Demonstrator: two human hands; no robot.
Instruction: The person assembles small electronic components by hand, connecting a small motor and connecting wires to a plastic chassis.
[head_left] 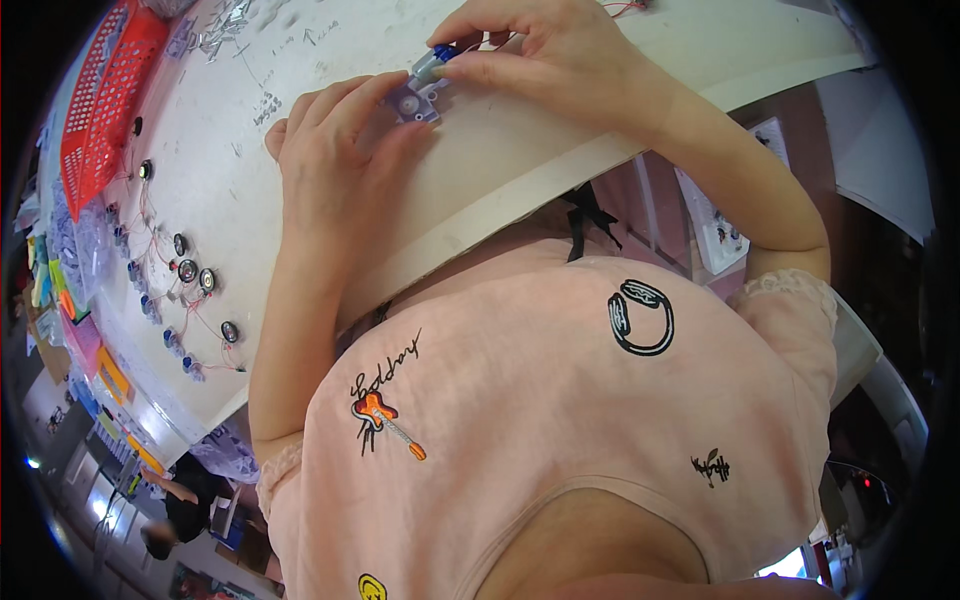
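Note:
Over the white table (520, 150), both hands meet at one small assembly. It has a translucent bluish plastic housing (410, 104) with a round boss and corner holes. A small silver motor (428, 68) with a blue end cap lies against it. My left hand (335, 140) pinches the housing between thumb and fingers. At the motor's blue end, my right hand (560, 50) is closed with thumb and forefinger around it. Thin wires (505, 42) run from that end under the right fingers. The fingers partly hide how motor and housing join.
At the left stands a red perforated basket (110, 110). Several round black parts (188, 270) with red wires and small blue-capped motors lie nearby. Small metal pieces (215, 35) are scattered at the far left. A white tray (715, 240) sits below the table edge at right. Another person (185, 510) is in the background.

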